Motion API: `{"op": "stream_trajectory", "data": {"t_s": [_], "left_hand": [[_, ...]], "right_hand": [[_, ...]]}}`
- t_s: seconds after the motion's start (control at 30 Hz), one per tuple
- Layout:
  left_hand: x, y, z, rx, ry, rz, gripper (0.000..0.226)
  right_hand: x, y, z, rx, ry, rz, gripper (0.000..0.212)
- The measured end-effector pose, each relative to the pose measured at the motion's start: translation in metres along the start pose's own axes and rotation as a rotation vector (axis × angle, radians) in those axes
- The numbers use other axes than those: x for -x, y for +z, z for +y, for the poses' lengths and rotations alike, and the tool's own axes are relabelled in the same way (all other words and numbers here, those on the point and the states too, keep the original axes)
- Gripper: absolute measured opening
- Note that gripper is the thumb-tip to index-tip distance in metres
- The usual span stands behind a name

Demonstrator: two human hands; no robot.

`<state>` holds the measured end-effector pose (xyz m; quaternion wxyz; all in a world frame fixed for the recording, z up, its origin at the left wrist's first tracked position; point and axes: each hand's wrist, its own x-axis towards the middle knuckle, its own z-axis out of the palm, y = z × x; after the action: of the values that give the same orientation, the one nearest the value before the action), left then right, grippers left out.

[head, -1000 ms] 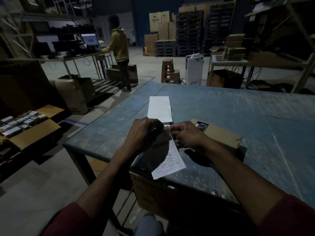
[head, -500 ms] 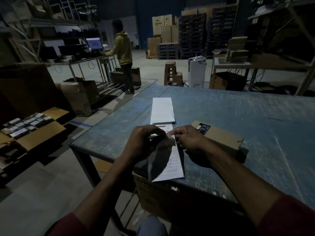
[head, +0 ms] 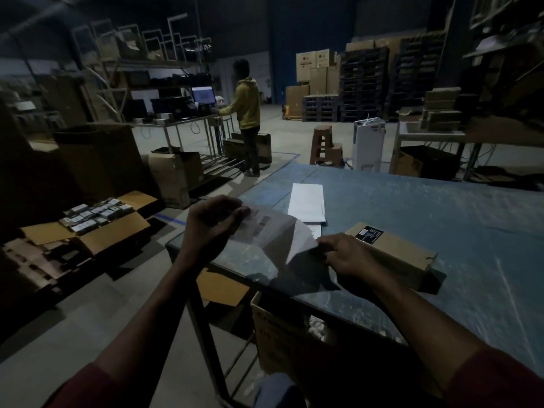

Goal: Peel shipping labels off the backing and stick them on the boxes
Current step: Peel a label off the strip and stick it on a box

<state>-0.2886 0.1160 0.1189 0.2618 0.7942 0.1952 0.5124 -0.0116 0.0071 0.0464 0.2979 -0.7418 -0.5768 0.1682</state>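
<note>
My left hand (head: 210, 228) is raised off the near corner of the desk (head: 441, 219), fingers curled, its grip pinching the upper end of a shipping label (head: 265, 228). The label's barcode faces me, and the sheet curves away from my left grip down toward my right. My right hand (head: 350, 256) rests low on the desk, fingers bent, its grip pinching the white backing sheet (head: 300, 242) at its near edge, holding it down against the surface. Label and backing spread apart between my two grips, joined only near my right fingertips as far as I can tell; the light is dim and the exact seam is hard to read.

Just beyond my right hand, touching its far side, lies a flat cardboard box (head: 394, 253) with a small black sticker (head: 368, 233) on its top. Beyond both grips, farther across the desk, sits a stack of white label sheets (head: 307, 201).

Off to the left of my left grip, on the floor, an open carton (head: 88, 228) holds rows of small packs. Farther off, a person in a yellow hoodie (head: 246, 104) stands at a bench with a lit monitor (head: 203, 95).
</note>
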Motion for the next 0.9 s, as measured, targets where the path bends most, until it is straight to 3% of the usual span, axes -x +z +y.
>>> {"op": "stream_trajectory", "data": {"t_s": [0.5,0.8,0.9], "left_hand": [[0.012,-0.083,0.026,-0.048,-0.122,0.184,0.003],[0.025,-0.086,0.041,-0.066,-0.132,0.126,0.005],[0.022,-0.079,0.062,-0.034,-0.094,0.106,0.008]], "right_hand": [[0.004,0.009,0.004,0.021,-0.017,0.045,0.050],[0.029,-0.010,-0.025,0.072,0.032,-0.073,0.064],[0.047,-0.015,-0.035,0.069,0.041,0.009,0.057]]}}
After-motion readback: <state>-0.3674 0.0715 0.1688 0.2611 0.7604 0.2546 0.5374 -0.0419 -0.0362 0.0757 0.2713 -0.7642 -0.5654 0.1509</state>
